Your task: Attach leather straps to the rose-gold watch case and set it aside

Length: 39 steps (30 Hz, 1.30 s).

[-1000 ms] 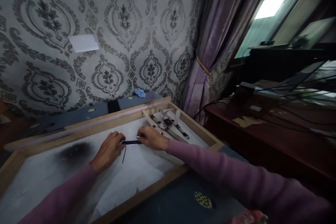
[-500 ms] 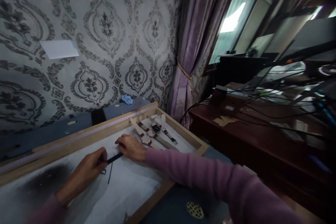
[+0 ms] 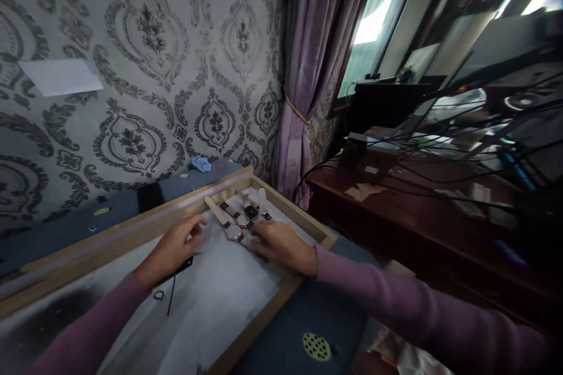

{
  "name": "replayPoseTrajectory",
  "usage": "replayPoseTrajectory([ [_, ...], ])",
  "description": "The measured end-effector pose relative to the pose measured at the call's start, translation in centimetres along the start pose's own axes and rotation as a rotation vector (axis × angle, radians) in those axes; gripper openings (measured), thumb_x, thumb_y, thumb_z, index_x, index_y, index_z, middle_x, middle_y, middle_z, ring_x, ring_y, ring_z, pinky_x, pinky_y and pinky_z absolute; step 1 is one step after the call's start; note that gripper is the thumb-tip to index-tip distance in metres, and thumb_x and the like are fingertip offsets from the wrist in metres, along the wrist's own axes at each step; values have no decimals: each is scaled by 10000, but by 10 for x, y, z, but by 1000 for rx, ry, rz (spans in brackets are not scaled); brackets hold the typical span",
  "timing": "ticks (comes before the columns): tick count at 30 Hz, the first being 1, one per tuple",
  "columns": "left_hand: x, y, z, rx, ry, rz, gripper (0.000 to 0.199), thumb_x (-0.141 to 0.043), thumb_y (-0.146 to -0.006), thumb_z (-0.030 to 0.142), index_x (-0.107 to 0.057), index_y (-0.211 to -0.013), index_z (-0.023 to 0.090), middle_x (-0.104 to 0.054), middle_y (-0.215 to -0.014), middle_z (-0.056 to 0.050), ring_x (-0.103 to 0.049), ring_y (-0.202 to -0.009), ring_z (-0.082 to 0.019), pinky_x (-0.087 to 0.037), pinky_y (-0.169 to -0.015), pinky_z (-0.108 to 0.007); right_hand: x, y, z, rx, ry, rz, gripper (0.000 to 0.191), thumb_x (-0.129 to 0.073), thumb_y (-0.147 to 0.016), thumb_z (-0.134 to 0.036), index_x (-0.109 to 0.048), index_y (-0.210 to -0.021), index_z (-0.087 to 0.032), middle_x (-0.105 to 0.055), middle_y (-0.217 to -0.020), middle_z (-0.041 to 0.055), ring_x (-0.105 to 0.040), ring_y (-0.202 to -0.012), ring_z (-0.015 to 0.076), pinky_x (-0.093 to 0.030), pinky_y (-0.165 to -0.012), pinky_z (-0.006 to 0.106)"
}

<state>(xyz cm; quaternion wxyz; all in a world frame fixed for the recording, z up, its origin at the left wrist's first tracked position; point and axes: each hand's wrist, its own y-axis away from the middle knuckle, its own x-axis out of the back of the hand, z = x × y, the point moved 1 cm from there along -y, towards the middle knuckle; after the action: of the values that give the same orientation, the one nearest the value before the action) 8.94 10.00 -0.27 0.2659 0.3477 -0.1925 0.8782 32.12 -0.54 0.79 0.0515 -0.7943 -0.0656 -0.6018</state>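
Note:
My left hand (image 3: 173, 246), fingers apart and holding nothing, hovers over the white lining of a shallow wooden tray (image 3: 127, 240). Partly under it lies a black strap (image 3: 187, 263), with a thin black line and a small loop (image 3: 159, 295) on the lining nearby. My right hand (image 3: 284, 245) reaches over the watches at the tray's far right, thumb and fingers apart; the fingertips are partly hidden. Beside them are a round-faced watch (image 3: 233, 232), a second round watch (image 3: 242, 221) and a square dark-faced watch (image 3: 251, 211), some on pale strap supports.
The tray rests on a blue patterned cloth (image 3: 281, 334). A crumpled light-blue cloth (image 3: 201, 164) lies behind it, against the papered wall. To the right stands a dark red desk (image 3: 325, 181) with cables and boxes. A purple curtain (image 3: 303, 70) hangs between.
My right hand has let go of the black strap and moved right to the watches. My left hand has released the strap and opened, shifting up and right. The view has turned slightly right.

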Motion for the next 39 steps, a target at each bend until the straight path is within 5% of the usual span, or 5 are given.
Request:
replayPoseTrajectory([
  [5,-36,-40,7,17,79,25,413,-507,-750,229,-599,-1146,160,-657,-830,-31,-612,-780,-201,-469,-738,-311,-8,-3,0,1,33,-55,239,-669,-823,-351,-625,-926,-140,-673,-995,108,-642,-849,227,-382,-631,275],
  [13,-58,-52,-2,120,217,120,252,-542,-699,188,-702,-889,152,-722,-884,-51,-640,-819,-207,-475,-782,-308,-16,-4,6,16,35,-67,172,-601,-837,-305,-599,-922,-155,-680,-946,99,-645,-808,229,-366,-602,290],
  [20,-59,-45,-2,203,314,169,302,-579,-687,250,-716,-926,126,-712,-788,-51,-625,-686,-186,-486,-632,-282,-14,-3,3,22,40,-83,183,-598,-840,-297,-595,-943,-146,-678,-964,108,-633,-800,222,-354,-612,291],
  [30,-62,-40,-1,223,378,170,316,-569,-682,263,-679,-943,125,-704,-832,-52,-663,-675,-183,-530,-690,-311,-12,-1,2,50,24,-116,258,-663,-836,-387,-598,-937,-159,-667,-941,89,-612,-772,209,-333,-588,284],
  [39,-38,-38,11,145,106,205,312,-542,-760,236,-678,-1034,180,-600,-674,12,-565,-646,-184,-458,-651,-308,7,12,22,-87,35,-59,164,-586,-901,-309,-604,-962,-159,-671,-1006,94,-643,-867,231,-354,-631,290],
])
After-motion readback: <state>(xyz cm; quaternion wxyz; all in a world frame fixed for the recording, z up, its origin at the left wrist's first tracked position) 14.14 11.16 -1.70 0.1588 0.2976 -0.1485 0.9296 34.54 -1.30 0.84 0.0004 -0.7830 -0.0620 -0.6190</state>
